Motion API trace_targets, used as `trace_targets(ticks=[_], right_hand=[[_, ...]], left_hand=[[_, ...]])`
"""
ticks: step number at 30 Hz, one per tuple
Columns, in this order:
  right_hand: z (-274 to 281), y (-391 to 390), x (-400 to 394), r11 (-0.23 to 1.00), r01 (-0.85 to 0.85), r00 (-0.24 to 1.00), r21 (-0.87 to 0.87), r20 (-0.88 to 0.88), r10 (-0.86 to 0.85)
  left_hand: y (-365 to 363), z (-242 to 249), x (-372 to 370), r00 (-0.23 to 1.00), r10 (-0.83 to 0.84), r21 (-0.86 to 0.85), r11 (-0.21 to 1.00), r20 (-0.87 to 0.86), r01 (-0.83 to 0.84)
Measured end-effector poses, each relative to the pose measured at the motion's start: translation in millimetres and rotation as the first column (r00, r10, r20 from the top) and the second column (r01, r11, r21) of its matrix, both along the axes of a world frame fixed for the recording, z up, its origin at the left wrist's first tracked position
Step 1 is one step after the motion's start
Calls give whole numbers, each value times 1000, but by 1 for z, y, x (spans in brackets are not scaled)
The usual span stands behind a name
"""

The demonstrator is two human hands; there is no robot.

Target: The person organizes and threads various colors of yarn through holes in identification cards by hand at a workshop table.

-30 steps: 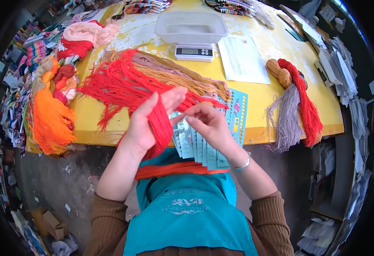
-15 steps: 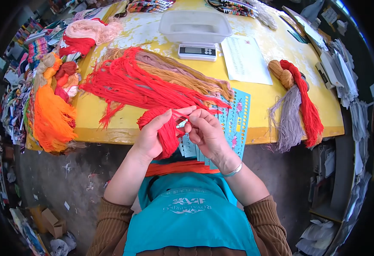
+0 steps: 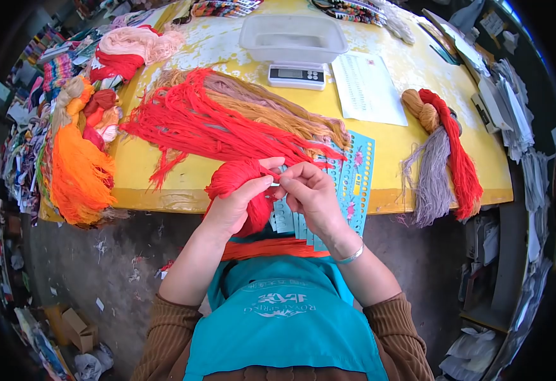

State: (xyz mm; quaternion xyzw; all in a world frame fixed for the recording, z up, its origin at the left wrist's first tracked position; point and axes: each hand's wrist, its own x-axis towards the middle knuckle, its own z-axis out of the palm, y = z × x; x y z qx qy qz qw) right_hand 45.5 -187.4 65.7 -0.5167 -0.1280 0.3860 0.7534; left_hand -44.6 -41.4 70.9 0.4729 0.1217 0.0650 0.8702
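Observation:
My left hand (image 3: 236,206) is closed round a thick skein of red thread (image 3: 236,178), its thumb stretched toward the right fingertips. My right hand (image 3: 313,197), with a bracelet at the wrist, pinches a strand of the red thread close to the left thumb. The exact hold between the fingertips is partly hidden. Just beyond both hands, loose red strands (image 3: 227,127) lie across tan and mauve thread bundles (image 3: 271,105) on the table. Blue punched cards (image 3: 358,184) with round holes and flower prints overhang the table edge beside my right hand.
A clear plastic tub (image 3: 294,39) stands behind a digital scale (image 3: 297,75), with a printed sheet (image 3: 370,86) to the right. Orange thread (image 3: 81,168) hangs over the yellow table's (image 3: 163,200) left edge; grey and red skeins (image 3: 440,159) hang at the right. Orange-red thread (image 3: 271,248) lies across my lap.
My left thumb has come forward to meet the right fingertips, and the gap between the hands has closed. The red skein has turned slightly in my left hand.

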Motion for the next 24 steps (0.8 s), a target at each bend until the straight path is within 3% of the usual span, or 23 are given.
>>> trace_targets(ticks=[6,15,24], right_hand=[[-6,3,-8,995,56,996,84,-77,-49],[-13,6,-11,986,84,974,145,-222,-51],[-14,2,-13,987,35,979,157,-205,-2]], left_hand=[[-6,-7,0,996,87,-30,996,-14,-87],[-5,-7,-2,997,77,30,997,6,-77],[-3,-5,-3,999,53,41,998,5,-53]])
